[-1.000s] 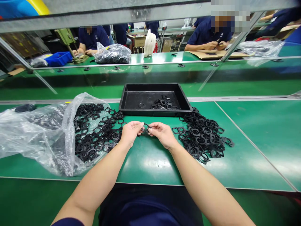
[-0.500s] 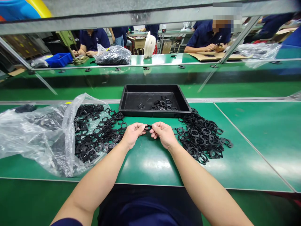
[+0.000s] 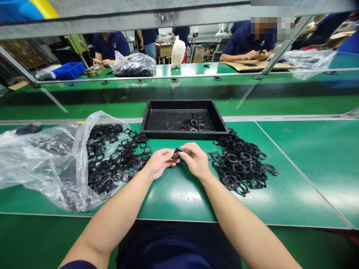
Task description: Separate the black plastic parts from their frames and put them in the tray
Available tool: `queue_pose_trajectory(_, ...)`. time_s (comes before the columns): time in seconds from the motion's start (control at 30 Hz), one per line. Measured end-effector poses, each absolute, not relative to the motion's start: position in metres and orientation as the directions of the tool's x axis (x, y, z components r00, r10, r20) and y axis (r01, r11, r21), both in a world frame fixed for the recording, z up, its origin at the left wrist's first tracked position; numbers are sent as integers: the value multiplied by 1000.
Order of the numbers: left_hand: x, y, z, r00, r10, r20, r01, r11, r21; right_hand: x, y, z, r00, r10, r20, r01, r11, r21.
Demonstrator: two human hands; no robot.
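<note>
Between my two hands is a small black plastic ring part (image 3: 177, 151), held just in front of the tray. My left hand (image 3: 160, 163) is closed, pinching the part from the left. From the right, the thumb and fingers of my right hand (image 3: 196, 160) close on it too; the fingertips partly cover it. A heap of black ring-shaped parts (image 3: 238, 160) lies beside my right hand. More such parts (image 3: 112, 157) spill out of a clear plastic bag (image 3: 56, 160) on the left. The black tray (image 3: 179, 133) holds a small cluster of rings.
A green worktable (image 3: 179, 201) carries everything, with a metal strip (image 3: 280, 118) behind the tray. A slanted metal frame (image 3: 168, 19) crosses above. Beyond it, two people in dark shirts sit at another bench with a white fan (image 3: 178, 52), a blue bin (image 3: 69, 70) and bagged parts (image 3: 135, 65).
The black part has been tilted between my fingers. My right hand has shifted slightly left and up, its grip changed, closer to my left fingertips.
</note>
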State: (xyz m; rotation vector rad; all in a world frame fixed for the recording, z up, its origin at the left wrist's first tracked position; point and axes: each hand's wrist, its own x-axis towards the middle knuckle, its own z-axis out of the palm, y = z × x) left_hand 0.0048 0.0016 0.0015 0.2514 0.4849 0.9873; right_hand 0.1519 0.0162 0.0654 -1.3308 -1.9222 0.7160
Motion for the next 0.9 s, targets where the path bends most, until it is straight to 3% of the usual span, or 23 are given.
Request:
queue_pose_trajectory(0.13, 5, 1, 0, 462, 850, -252, -735, 526, 428, 151, 15, 68, -366, 884, 290, 590, 461, -663)
queue_pose_trajectory(0.4, 5, 1, -2, 443, 868, -224, -733, 495, 466, 153, 16, 73, -419, 877, 236, 576, 457, -678)
queue_pose_trajectory(0.5, 4, 0, -1, 445, 868, -221, -717, 493, 493, 153, 16, 74, -367, 917, 154, 546, 346, -763)
queue_pose_trajectory(0.7, 3, -3, 2, 541, 819, -190, -711, 566, 416, 148, 12, 69, -180, 974, -139, 361, -66, -930)
queue_pose_trajectory(0.77, 4, -3, 3, 510, 843, -172, -761, 535, 368, 147, 12, 67, -125, 989, -75, 369, -24, -929)
queue_pose_trajectory(0.9, 5, -1, 3, 419, 893, -164, -836, 450, 313, 148, 12, 66, -181, 957, 229, 558, 291, -777)
